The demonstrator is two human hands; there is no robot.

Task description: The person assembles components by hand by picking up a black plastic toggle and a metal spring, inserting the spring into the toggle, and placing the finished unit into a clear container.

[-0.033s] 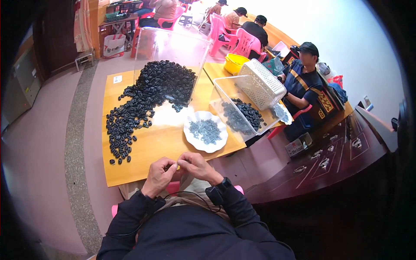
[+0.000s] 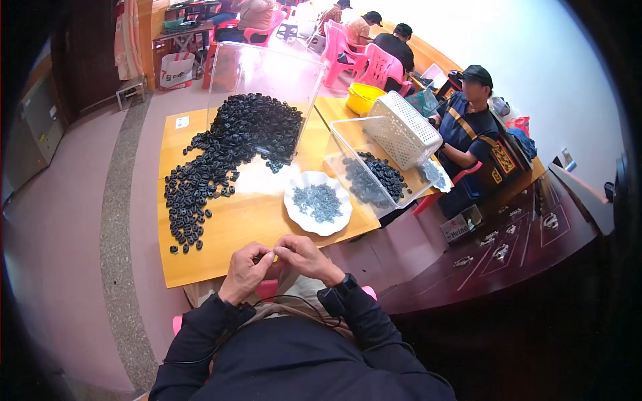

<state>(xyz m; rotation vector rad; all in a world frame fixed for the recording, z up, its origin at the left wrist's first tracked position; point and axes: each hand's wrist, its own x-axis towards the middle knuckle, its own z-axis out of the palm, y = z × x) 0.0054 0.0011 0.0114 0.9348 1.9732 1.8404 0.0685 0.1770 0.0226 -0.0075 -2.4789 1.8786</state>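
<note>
Just off the table's near edge, my left hand (image 2: 246, 269) and my right hand (image 2: 306, 258) meet at the fingertips. Both are closed in a pinch, and whatever lies between them is too small or hidden to make out. Beyond them stands a white scalloped plate (image 2: 292, 212) holding many small, clear-greyish pieces. To the left, a large heap of small black oval parts with holes (image 2: 221, 155) spreads over the table, spilling from a clear plastic bin (image 2: 267, 67) lying with its opening toward me.
A second clear bin (image 2: 342, 148) with black parts stands right of the plate. Behind it are a white perforated basket (image 2: 408, 130) and a yellow basin (image 2: 364, 99). A co-worker (image 2: 468, 127) sits at the right; several other people sit farther back near pink chairs (image 2: 344, 53).
</note>
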